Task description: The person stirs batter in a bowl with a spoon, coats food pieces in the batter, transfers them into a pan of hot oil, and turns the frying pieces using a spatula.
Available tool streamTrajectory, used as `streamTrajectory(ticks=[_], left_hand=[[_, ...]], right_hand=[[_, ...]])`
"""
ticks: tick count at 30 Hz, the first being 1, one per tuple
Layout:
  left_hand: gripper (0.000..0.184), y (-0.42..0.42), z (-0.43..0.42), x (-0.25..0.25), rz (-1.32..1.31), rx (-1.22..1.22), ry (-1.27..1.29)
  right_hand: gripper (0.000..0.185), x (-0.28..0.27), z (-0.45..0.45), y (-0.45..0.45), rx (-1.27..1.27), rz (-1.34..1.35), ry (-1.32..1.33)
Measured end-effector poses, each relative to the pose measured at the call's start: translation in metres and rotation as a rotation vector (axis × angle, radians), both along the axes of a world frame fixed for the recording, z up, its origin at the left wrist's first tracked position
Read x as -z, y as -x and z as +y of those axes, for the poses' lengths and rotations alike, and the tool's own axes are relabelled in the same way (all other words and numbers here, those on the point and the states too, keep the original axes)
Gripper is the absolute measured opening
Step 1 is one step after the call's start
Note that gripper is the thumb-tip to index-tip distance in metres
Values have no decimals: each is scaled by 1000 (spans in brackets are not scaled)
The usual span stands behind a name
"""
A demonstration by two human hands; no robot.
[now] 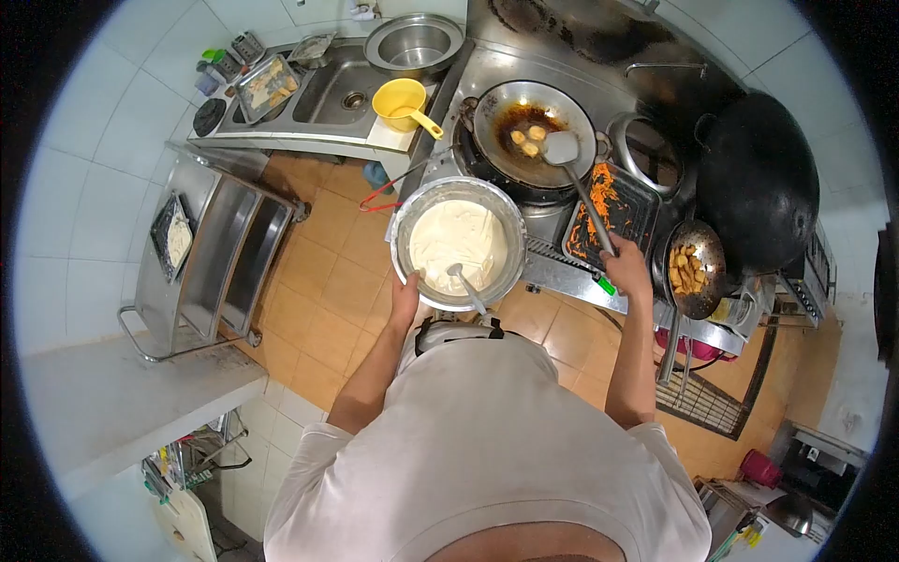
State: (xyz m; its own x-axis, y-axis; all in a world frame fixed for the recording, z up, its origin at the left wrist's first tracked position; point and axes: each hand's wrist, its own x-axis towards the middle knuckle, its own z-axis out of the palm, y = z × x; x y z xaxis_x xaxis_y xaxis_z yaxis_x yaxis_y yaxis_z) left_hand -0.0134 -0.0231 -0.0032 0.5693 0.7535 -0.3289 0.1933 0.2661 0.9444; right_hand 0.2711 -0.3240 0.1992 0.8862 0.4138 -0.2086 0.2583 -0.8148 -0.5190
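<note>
My left hand (405, 296) grips the near left rim of a large metal pot (517, 245), held in front of my waist. Pale, thick batter (449, 234) fills much of it, and a spoon (470, 288) stands in the batter, leaning on the near rim. In my right hand (626, 268) is the handle of a wok spatula (562, 148). Its blade reaches into the wok (492, 112) on the stove, beside a few golden fried pieces (530, 140) in dark oil. My fingers are closed round the handle.
Right of the wok lies a black tray (640, 208) with shredded orange carrot (600, 192). A strainer pan (682, 300) holds browned pieces, and a big black wok (757, 187) stands behind. A sink (318, 108), yellow ladle (399, 101) and steel cart (201, 253) are leftward.
</note>
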Motion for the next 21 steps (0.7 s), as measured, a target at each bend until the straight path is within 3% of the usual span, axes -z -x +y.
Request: streamTrajectory(ticks=[3,6,21], left_hand=[[49,0,-2,-6,9,-10,72],[49,-2,-2,-9,-38,-1,25],[49,2,2,0,17,29,102]], right_hand=[[49,32,-3,-11,62,355,-141],[53,36,0,-8,64,521,-294],[59,50,5,-9,92,452,-309]])
